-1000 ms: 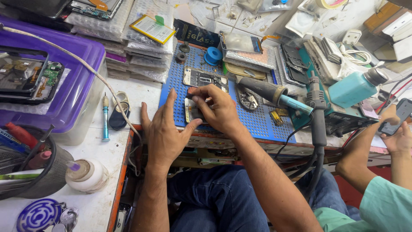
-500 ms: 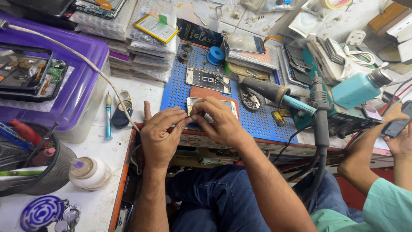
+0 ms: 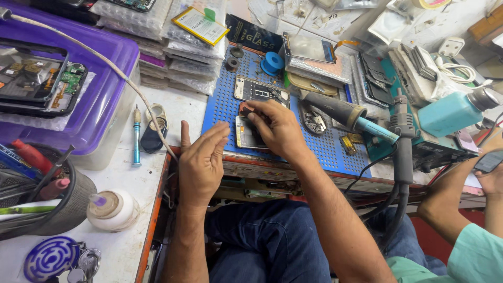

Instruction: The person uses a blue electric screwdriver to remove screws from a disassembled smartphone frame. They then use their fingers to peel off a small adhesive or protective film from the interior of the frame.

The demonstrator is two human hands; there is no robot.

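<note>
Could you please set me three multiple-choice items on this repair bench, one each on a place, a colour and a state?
1. The opened phone under the right hand lies on: A) blue perforated mat B) purple bin C) white benchtop.
2. The screwdriver beside the mat is: A) red B) light blue C) yellow.
3. The left hand is: A) clenched on a tool B) open, holding nothing C) out of view.

A: holes of the mat show around the phone.
B: its shaft is light blue.
B: its fingers lie flat and empty.

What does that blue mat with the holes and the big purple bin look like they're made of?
The blue perforated mat looks like matte rubber or silicone: dull surface, regular holes, though it could be coated metal. The purple bin looks like translucent glossy plastic; light shines through its wall.
</note>
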